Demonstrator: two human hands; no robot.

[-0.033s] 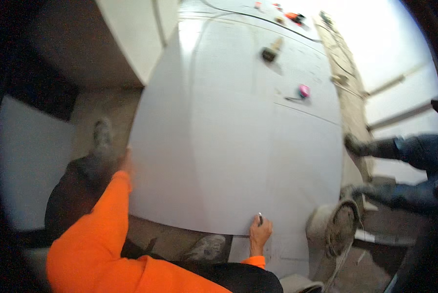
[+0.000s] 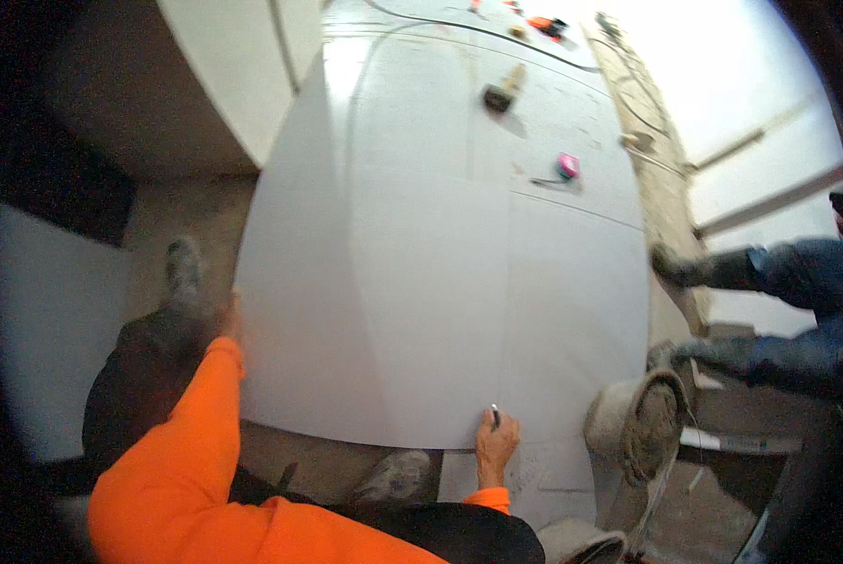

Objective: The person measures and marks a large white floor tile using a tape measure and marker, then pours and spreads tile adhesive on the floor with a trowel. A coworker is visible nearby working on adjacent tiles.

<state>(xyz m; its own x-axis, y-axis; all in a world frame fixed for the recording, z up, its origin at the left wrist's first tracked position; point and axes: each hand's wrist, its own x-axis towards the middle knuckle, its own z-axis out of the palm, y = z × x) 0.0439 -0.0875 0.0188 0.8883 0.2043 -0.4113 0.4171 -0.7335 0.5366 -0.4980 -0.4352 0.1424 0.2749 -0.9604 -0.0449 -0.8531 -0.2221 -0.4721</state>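
Note:
A large pale grey panel lies flat before me. At its left edge my left hand rests along the border; its fingers are blurred, so their grip is unclear. Low on the right, my right hand is closed round a dark pen-like marker with a light end, held at the panel's near edge. Farther up the surface lies a pink tape measure with a dark strip beside it. Beyond that sits a mallet with a black head and a wooden handle.
A dirty bucket tilts on the right, with a second bucket below it. Another person's legs in jeans and boots stand at the far right. A black cable and an orange-black tool lie at the back. A white cabinet-like block stands upper left.
The whole view has shifted slightly, so the panel and the tools on it appear a little farther left. Both hands stay at the same parts of the panel.

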